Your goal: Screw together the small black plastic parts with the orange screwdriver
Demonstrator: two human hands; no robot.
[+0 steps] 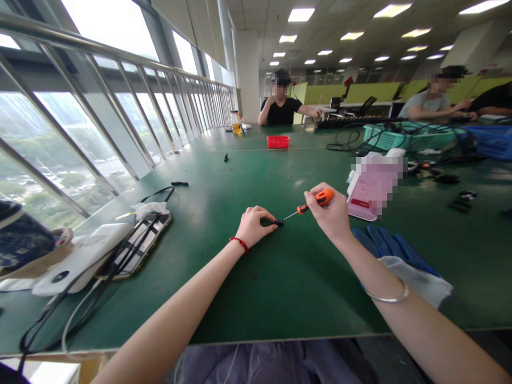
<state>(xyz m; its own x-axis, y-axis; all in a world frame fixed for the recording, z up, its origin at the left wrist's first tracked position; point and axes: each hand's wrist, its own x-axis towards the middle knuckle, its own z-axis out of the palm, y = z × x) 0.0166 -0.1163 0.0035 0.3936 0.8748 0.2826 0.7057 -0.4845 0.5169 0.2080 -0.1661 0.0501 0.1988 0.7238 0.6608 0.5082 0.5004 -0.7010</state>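
Screwdriver tip meeting a small black part on the green surface.
From left to right: a phone (141, 242) lies under black cables (134, 240); the left hand's grip (276, 222) pinches the black part (280, 223) flat on the surface (256, 288); the right hand's grip (316, 201) is closed round an orange-and-black screwdriver (323, 197); blue gloves (400, 248) lie beside the right forearm.

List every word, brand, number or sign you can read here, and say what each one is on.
No text here reads clearly enough to quote.
Pink package: faint lettering, too blurred.
White device: faint marks and a dark oval, unreadable.
Dark blue item at far left: pale marks, too blurred.
Orange and black screwdriver: no lettering I can make out.
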